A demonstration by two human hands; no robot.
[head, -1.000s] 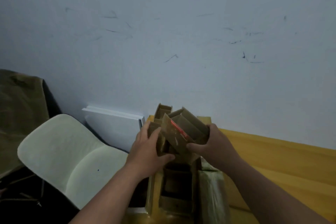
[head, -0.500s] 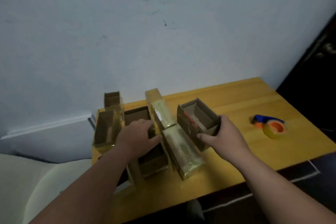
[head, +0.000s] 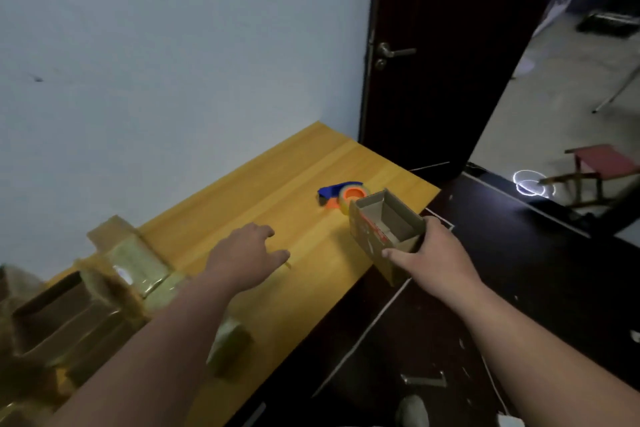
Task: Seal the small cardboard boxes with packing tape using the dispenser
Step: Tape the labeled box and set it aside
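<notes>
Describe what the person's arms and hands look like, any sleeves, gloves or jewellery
Both forearms are bare as far as the frame shows, with no sleeve in sight. The left hand and right hand have no gloves, and no rings, watch or bands show on the fingers or wrists. No markings are visible on them.

One small cardboard box (head: 384,230) is open at the top, interior empty, brown with a red strip along its near side. It is tilted and held above the tabletop's front right edge, gripped at its near corner. Just behind it, the tape dispenser (head: 341,193) lies on the tabletop: blue handle, orange hub, a roll of yellowish tape mounted. At the left end stands a cluster of further boxes (head: 86,302), some open-topped, some wrapped in glossy tape; blurred.
</notes>
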